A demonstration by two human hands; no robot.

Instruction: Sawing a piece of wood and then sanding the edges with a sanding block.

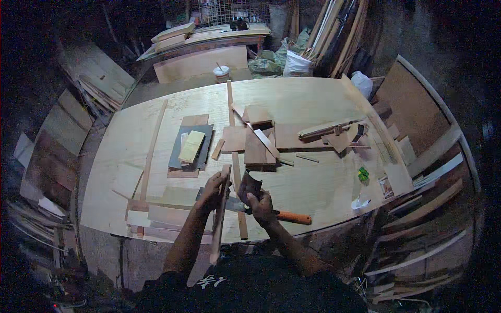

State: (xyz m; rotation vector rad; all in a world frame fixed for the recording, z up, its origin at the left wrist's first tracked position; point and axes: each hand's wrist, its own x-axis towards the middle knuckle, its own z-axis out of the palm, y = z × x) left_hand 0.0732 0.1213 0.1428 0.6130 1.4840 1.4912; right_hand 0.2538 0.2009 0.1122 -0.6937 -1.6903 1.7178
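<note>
My left hand (213, 191) is closed around a long narrow wooden strip (221, 214), which slopes back toward my body over the table's near edge. In my right hand (262, 208) is a curled dark piece, apparently sandpaper (250, 185), pinched between thumb and fingers just right of the strip. Beneath that hand lies a tool with an orange handle (293, 217); a flat grey blade seems to run left from it, partly hidden by my hands and the strip.
Boards and offcuts (260, 148) are stacked mid-table (292, 182). To their left, a yellowish block (192, 146) rests on a dark sheet (206, 136). A small green object (363, 174) is on the right. A white bucket (221, 73) stands beyond the far edge; lumber leans on both sides.
</note>
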